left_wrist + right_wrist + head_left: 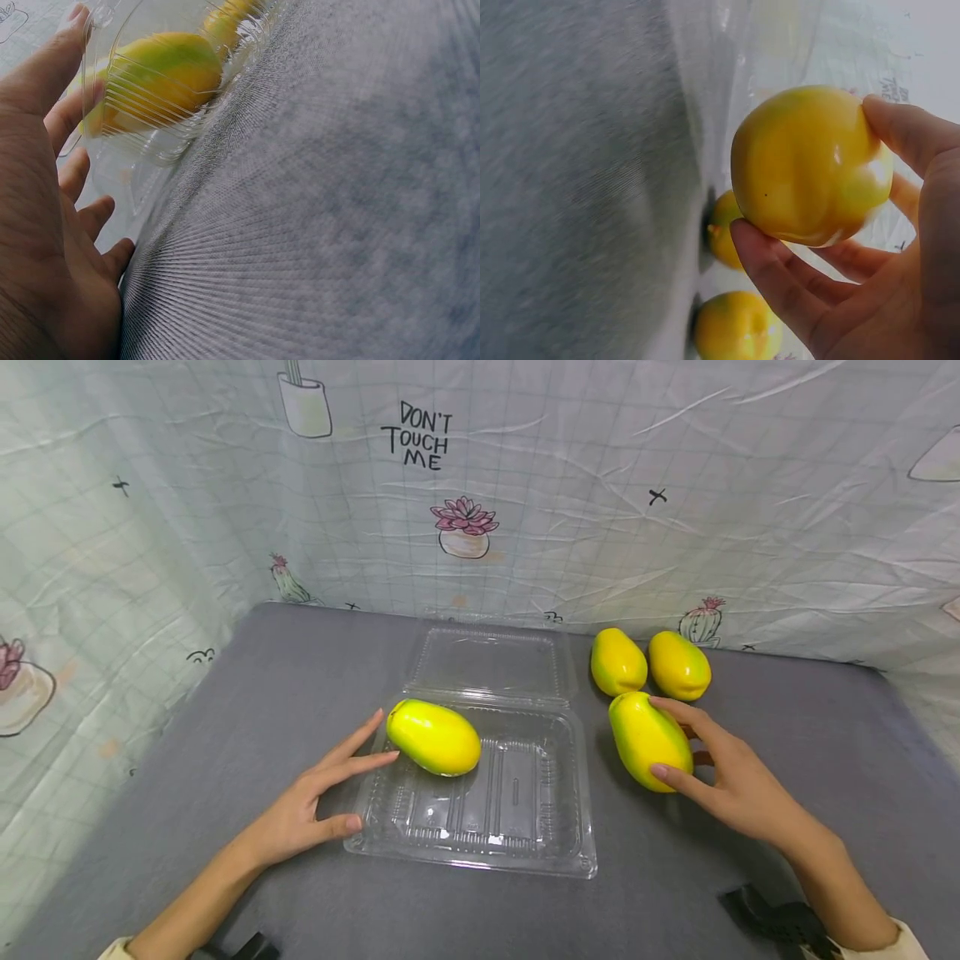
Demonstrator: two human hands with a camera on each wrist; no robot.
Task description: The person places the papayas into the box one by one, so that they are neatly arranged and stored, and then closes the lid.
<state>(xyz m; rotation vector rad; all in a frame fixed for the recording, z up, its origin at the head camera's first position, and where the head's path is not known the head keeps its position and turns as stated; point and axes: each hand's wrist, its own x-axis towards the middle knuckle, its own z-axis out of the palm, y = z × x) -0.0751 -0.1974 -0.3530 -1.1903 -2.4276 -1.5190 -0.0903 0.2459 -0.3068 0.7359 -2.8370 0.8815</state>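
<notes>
Gripping yellow-green mango (647, 741): right hand (731, 777), thumb and fingers curled round fruit, on grey cloth just right of clear plastic clamshell tray (525, 839). Skin glossy, yellow with green flush, oval. Left hand (315, 806): released, fingers straight, thumb touching tray's left rim; second mango (433, 737) inside tray just beyond fingertips. Two further mangoes (649, 663) just beyond right hand, against printed backdrop (600, 485).

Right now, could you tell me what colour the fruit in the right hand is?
Yellow with green patches; the fruit shows best in the head view.
</notes>
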